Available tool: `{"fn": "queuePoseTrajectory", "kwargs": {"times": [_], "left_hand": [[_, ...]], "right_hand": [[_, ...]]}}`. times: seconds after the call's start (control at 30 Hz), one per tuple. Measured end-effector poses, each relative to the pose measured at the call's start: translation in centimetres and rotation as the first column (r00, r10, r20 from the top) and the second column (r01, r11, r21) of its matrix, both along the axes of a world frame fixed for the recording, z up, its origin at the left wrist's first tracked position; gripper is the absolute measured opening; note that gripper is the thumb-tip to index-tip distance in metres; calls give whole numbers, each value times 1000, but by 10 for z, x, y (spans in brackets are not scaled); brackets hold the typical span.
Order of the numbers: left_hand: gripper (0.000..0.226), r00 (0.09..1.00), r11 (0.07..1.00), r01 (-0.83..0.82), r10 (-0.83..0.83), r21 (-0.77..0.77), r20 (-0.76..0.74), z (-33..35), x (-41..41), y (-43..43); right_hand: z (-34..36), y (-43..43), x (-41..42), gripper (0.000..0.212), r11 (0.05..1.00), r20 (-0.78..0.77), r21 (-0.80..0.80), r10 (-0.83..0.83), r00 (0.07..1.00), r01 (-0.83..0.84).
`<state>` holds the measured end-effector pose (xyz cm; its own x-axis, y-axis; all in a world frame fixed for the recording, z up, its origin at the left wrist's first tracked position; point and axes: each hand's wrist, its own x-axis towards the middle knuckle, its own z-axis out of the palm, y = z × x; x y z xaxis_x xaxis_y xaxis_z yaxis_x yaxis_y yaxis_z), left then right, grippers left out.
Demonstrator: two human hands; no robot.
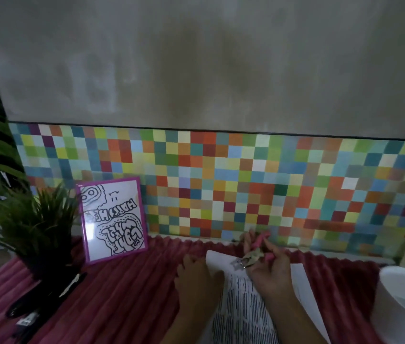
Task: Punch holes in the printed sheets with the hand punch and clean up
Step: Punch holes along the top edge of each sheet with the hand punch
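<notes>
the right hand (269, 271) grips the hand punch (252, 255), fingers curled round its pink handles. the punch's metal head points toward the left hand and sits at the far edge of the printed sheets (243, 309). the frame is too blurred to tell whether paper is between the jaws.

the left hand (196, 275) lies palm down, just left of the right hand, knuckles up and fingers bent, on the left edge of the printed sheets. whether it pinches that edge or only presses on it cannot be told.

the printed sheets lie under and between both hands on the bench, which is covered by a ribbed red cloth (127, 294). they carry rows of dark lines and run back toward the person. a plain white sheet (304, 284) shows from beneath them, just right of the right hand.

further right of the right hand stands a white tub (402, 301), apart from the paper. well left of the left hand a purple-framed drawing (113, 217) leans against the multicoloured checkered panel (221, 180) beyond the hands. left of it is a spiky green plant in a dark pot (36, 229), and near the pot lie black objects (47, 297) too dim to name. above the panel is a grey wall (196, 65).
</notes>
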<state>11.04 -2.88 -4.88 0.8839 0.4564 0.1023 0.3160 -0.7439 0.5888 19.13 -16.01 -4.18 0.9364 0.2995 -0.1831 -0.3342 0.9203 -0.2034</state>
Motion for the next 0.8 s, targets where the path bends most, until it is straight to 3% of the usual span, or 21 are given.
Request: {"fn": "queuePoseTrajectory", "kwargs": {"times": [0.1, 0.13, 0.2, 0.23, 0.3, 0.37, 0.47, 0.53, 0.6, 0.63, 0.67, 0.7, 0.8], "left_hand": [[47, 995, 1000, -15, 13, 26, 101, -10, 4, 2], [47, 990, 999, -11, 6, 36, 141, -13, 4, 3], [39, 978, 998, 4, -16, 59, 208, -15, 3, 3], [31, 972, 997, 14, -32, 75, 234, -17, 4, 3], [28, 965, 997, 16, -34, 71, 259, -18, 5, 3], [41, 964, 1000, -2, -6, 28, 265, -22, 8, 5], [38, 962, 1000, 6, -9, 11, 274, -24, 10, 5], [33, 952, 999, 24, -30, 25, 304, -25, 8, 4], [32, 941, 999, 28, -34, 23, 338, -24, 6, 3], [31, 935, 999, 31, -35, 18, 354, -22, 5, 3], [29, 929, 999, 36, -37, 11, 368, -21, 5, 3], [25, 921, 999, 48, -45, 2, 387, -20, 5, 3], [16, 901, 994, 82, -44, -72, 431, -20, 6, 5]], "right_hand": [[-7, 1, 3, 100, 1000, 10, -24, -15, 1000, 15], [-6, 1, 3, 86, 998, 2, -56, -31, 1000, 31], [-3, 2, 1, 35, 985, -28, -166, -53, 998, 48], [0, 3, -1, 23, 984, -30, -168, -68, 997, 62], [-2, 3, 0, 44, 990, -39, -131, -66, 997, 61], [0, 3, -1, 56, 994, 7, -107, -36, 999, 37], [7, 6, -3, 53, 961, 93, -277, 26, 995, 0], [17, 10, -6, 49, 831, 188, -557, 143, 972, -14], [30, 18, -14, 44, 464, 215, -884, 298, 930, 56], [33, 23, -18, 41, 264, 206, -958, 379, 902, 108], [34, 28, -21, 39, 131, 202, -978, 446, 872, 160], [32, 33, -24, 38, 77, 212, -977, 497, 841, 201], [21, 40, -26, 44, 57, 263, -958, 557, 788, 280]]}}
